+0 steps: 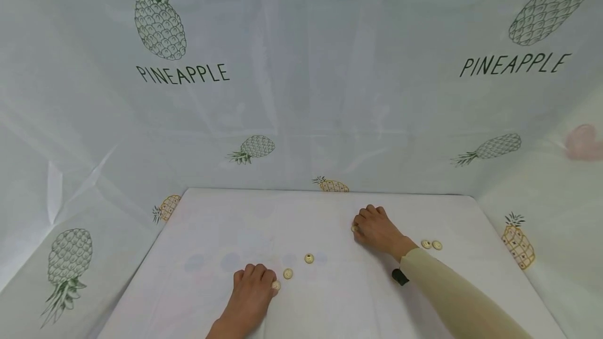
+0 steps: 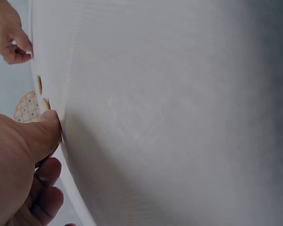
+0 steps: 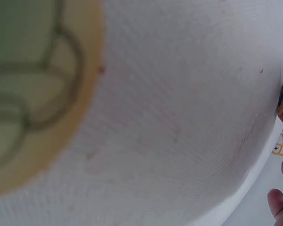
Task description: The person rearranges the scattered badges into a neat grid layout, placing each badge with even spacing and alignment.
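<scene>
On the white table, my left hand (image 1: pixel 253 293) rests low with its fingertips pinching a small round wooden disc (image 1: pixel 276 286). Its thumb presses the edge down near the cloth in the left wrist view, where the fingers mostly hide the disc. Farther back, my right hand (image 1: pixel 375 228) holds a second wooden disc (image 1: pixel 354 228) between thumb and finger. That disc (image 3: pixel 282 104) stands on edge at the table surface in the right wrist view. Between the hands lie a plain-faced disc (image 1: pixel 288 273) and one with a dark mark (image 1: pixel 309 258).
Two more discs, one (image 1: pixel 426 244) beside the other (image 1: pixel 437 245), lie right of my right wrist. A large disc (image 3: pixel 33 89) with line drawing fills the right wrist view's left side. A black object (image 1: pixel 400 277) is under the sleeve. Pineapple-print sheeting (image 1: pixel 301 93) surrounds the table.
</scene>
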Motion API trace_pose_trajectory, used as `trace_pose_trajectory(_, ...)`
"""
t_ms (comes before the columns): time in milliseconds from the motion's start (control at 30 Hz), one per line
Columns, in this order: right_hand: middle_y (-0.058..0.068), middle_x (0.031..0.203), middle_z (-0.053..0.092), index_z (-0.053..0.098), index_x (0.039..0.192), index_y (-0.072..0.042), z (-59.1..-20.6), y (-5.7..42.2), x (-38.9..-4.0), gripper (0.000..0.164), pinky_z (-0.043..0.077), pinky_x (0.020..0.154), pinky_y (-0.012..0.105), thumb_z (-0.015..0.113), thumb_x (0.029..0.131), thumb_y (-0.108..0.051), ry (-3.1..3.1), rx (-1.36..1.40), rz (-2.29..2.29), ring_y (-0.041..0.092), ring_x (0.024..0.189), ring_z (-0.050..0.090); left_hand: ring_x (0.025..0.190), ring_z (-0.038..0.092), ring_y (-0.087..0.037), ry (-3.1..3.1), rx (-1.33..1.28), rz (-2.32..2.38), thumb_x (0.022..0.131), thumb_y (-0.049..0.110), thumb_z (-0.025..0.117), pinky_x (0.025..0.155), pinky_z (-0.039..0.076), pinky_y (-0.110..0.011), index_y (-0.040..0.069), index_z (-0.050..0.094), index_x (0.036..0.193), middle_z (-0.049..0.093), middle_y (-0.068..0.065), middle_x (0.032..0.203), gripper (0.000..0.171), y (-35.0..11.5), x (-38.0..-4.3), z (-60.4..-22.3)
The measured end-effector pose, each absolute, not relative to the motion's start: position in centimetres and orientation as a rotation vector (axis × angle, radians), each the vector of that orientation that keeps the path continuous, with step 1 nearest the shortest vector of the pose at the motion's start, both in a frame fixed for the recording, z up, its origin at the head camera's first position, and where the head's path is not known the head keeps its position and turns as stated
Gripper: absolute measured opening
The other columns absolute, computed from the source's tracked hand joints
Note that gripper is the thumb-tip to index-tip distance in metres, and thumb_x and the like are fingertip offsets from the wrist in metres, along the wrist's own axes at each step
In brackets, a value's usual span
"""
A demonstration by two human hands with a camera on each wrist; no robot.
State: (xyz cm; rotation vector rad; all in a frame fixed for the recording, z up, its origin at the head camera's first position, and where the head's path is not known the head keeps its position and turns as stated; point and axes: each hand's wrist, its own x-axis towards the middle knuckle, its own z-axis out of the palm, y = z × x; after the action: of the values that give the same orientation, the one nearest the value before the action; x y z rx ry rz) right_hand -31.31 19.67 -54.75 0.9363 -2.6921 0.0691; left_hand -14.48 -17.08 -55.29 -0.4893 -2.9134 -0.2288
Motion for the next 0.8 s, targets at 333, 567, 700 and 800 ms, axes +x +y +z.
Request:
trace_pose_trajectory(333, -0.002, 0.089, 0.061, 0.068, 0.09, -0.014, -54.47, 19.64, -31.12, 0.016, 0.043, 0.083, 0.045, 0.082, 0.089, -0.022, -2.642, 0.934, 0.065, 0.021, 0.087, 0.047, 0.1, 0.05, -0.018, -2.884, -0.505, -0.25, 0.092, 0.033, 0.081, 0.087, 0.042, -0.049, 0.021, 0.066, 0.101, 0.059, 0.005, 0.101, 0.022, -17.34, -14.71, -55.55)
trace_pose_trajectory(567, -0.002, 0.091, 0.062, 0.07, 0.093, -0.014, -54.76, 19.58, -31.13, 0.014, 0.043, 0.083, 0.045, 0.08, 0.091, -0.023, -2.67, 0.915, 0.044, 0.021, 0.088, 0.048, 0.098, 0.049, -0.017, -2.892, -0.5, -0.27, 0.091, 0.031, 0.082, 0.089, 0.043, -0.05, 0.021, 0.067, 0.102, 0.059, 0.007, 0.1, 0.02, -17.27, -14.51, -55.45)
trace_pose_trajectory(700, -0.001, 0.092, 0.062, 0.069, 0.093, -0.014, -54.87, 19.65, -31.15, 0.014, 0.042, 0.083, 0.045, 0.08, 0.091, -0.023, -2.683, 0.904, 0.044, 0.022, 0.089, 0.048, 0.1, 0.05, -0.017, -2.904, -0.496, -0.274, 0.092, 0.031, 0.081, 0.089, 0.043, -0.051, 0.02, 0.068, 0.104, 0.059, 0.006, 0.102, 0.021, -17.23, -14.39, -55.35)
trace_pose_trajectory(800, -0.001, 0.092, 0.062, 0.068, 0.093, -0.014, -54.76, 19.71, -31.08, 0.015, 0.042, 0.083, 0.044, 0.08, 0.091, -0.022, -2.675, 0.903, 0.052, 0.022, 0.088, 0.047, 0.102, 0.05, -0.018, -2.92, -0.482, -0.28, 0.092, 0.031, 0.081, 0.09, 0.043, -0.051, 0.02, 0.069, 0.107, 0.06, 0.006, 0.104, 0.023, -17.22, -14.34, -55.26)
